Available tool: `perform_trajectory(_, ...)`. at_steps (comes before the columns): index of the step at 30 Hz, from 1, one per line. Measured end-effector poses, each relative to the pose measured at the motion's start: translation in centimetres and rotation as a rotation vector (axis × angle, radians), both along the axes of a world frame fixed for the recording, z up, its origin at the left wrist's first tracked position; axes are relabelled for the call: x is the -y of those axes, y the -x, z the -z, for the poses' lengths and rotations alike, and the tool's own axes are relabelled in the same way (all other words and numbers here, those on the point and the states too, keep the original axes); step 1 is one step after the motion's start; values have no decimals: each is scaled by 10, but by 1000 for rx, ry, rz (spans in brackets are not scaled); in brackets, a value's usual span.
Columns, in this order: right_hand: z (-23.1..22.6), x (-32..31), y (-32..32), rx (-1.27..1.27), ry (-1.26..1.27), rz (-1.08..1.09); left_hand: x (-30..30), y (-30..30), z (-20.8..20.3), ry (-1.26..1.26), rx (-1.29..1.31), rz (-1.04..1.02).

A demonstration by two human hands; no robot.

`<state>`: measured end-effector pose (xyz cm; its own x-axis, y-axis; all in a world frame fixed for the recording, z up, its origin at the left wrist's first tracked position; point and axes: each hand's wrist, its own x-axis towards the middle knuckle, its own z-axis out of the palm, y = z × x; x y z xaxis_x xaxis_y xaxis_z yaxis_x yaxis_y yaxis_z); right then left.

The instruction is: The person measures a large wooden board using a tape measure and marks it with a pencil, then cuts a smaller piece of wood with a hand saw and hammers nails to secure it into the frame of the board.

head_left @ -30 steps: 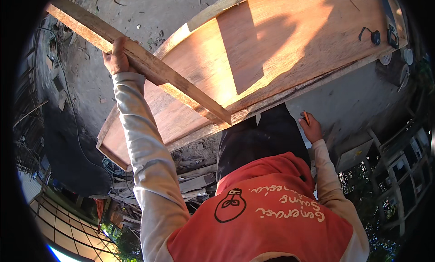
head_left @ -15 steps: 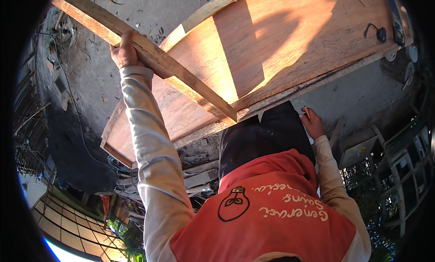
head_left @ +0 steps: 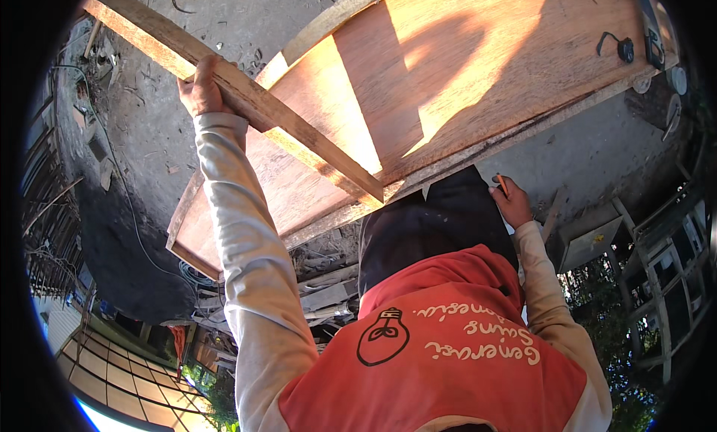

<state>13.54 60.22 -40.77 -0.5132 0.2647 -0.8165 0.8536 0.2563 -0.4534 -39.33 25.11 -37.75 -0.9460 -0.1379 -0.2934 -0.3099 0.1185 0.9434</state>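
My left hand (head_left: 203, 92) is closed round a long squared wooden beam (head_left: 299, 144). The beam slants across a framed plywood panel (head_left: 478, 81), from beyond the panel's far side to its near edge by my legs. My right hand (head_left: 512, 202) hangs low beside my right thigh, near the panel's front edge. Between its fingers is a thin orange pencil (head_left: 503, 184). Sunlight and a shadow fall over the plywood.
A black tape measure (head_left: 626, 51) and a dark flat tool (head_left: 654, 47) lie at the panel's right end. Scrap wood (head_left: 328, 294) is piled under the near left edge. A thin cable (head_left: 123, 182) runs along the ground at left.
The beam's near end and the panel appear shifted slightly left in the view. Both hands keep their hold.
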Motion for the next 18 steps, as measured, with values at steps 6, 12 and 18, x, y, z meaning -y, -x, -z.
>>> perform_trajectory(6, -34, 21, 50, -92, -48, 97, 8, 2, -7, -4, -17, -37)
perform_trajectory(12, -65, 48, 124, -277, 175, 233, 8, -1, -16, 14, -9, -63)
perform_trajectory(18, -73, 107, 170, -318, 402, 224, 16, -2, -17, 14, -36, -79)
